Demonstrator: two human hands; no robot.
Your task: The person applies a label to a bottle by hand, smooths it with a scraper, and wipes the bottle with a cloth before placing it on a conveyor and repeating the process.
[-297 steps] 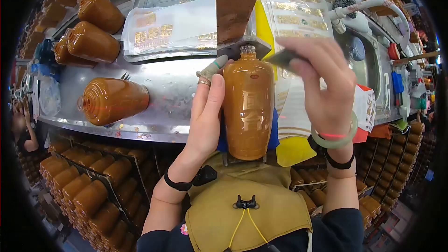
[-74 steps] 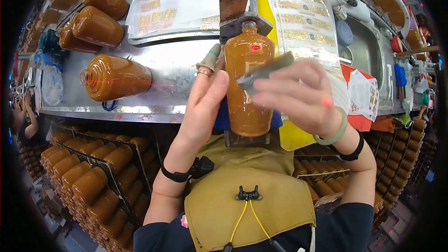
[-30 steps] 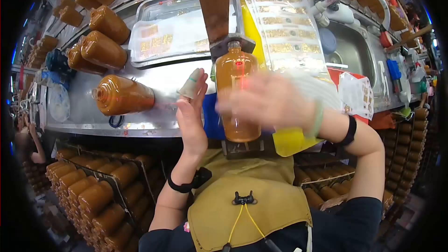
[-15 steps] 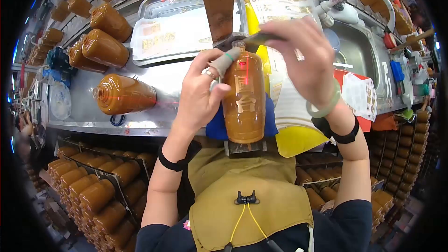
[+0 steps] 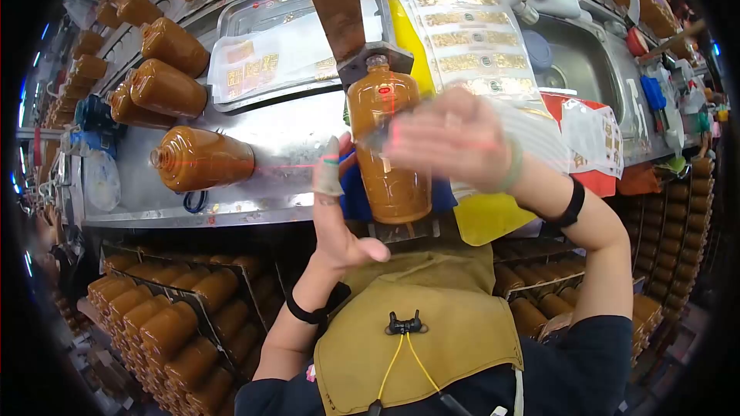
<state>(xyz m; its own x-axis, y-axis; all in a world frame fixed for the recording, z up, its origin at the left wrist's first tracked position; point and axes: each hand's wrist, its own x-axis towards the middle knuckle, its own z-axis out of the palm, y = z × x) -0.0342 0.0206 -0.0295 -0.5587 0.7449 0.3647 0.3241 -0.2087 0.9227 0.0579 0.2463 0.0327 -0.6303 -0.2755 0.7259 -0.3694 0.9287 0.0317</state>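
An amber-brown ceramic bottle (image 5: 385, 154) stands clamped in a jig under a rusty brown post (image 5: 331, 8), resting against a blue pad (image 5: 356, 199). A red laser dot sits on the bottle's shoulder. My left hand (image 5: 333, 212) is open just left of the bottle's lower half, fingers spread and one fingertip taped, not gripping the bottle. My right hand (image 5: 455, 139) is motion-blurred in front of the bottle's right side, fingers pinched on a small flat scraper that shows only as a grey smear. It wears a pale green bangle and a black wristband.
More brown bottles (image 5: 202, 158) lie on the steel table (image 5: 270, 131) at the left. Behind are a tray (image 5: 231, 15) of gold label sheets, a strip of labels (image 5: 470, 31) and a sink (image 5: 593, 69). Racks of bottles (image 5: 169, 316) fill the space below the table.
My left hand let go of the bottle's neck and dropped open to its lower left. My right hand swept down from the bottle's top to its middle. The camera view shifted slightly.
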